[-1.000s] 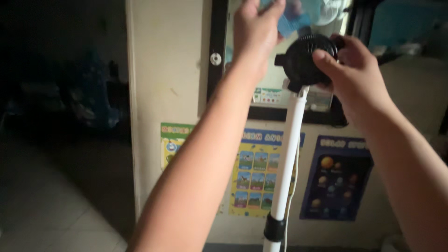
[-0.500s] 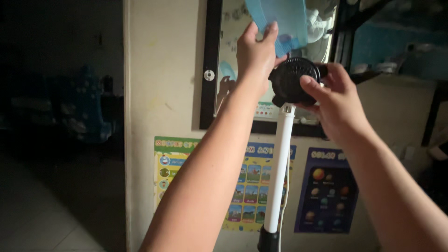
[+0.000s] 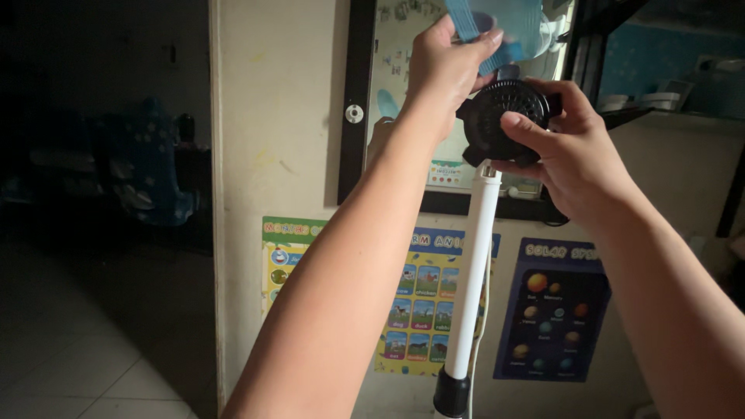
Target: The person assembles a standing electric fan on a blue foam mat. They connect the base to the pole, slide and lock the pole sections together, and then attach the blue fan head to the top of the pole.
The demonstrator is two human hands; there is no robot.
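At the top of a white plastic stand pole [image 3: 473,279], a round black ribbed motor housing [image 3: 500,124] sits in front of a dark-framed mirror [image 3: 388,101] fixed to a cream wall [image 3: 275,116]. The right hand [image 3: 570,159] is wrapped around this housing from the right, thumb pressed across its grilled back face and fingers curled behind it, so the hand is closed on the housing. The left hand [image 3: 446,66] reaches up just left of the housing and pinches the lower edge of a translucent light-blue plastic fan blade [image 3: 493,27], which stands directly above and partly behind the housing; thumb and fingers are closed on the blade. The two hands are near each other, almost touching at the housing's upper left. Lower down, the pole runs into a black collar [image 3: 452,392]. On the wall behind the pole hang a yellow and blue animal picture chart [image 3: 419,302] and, to its right, a dark blue planet poster [image 3: 551,310]. A round silver knob [image 3: 355,114] sits on the mirror's left frame. To the left the room is dark, with a pale tiled floor [image 3: 93,365].
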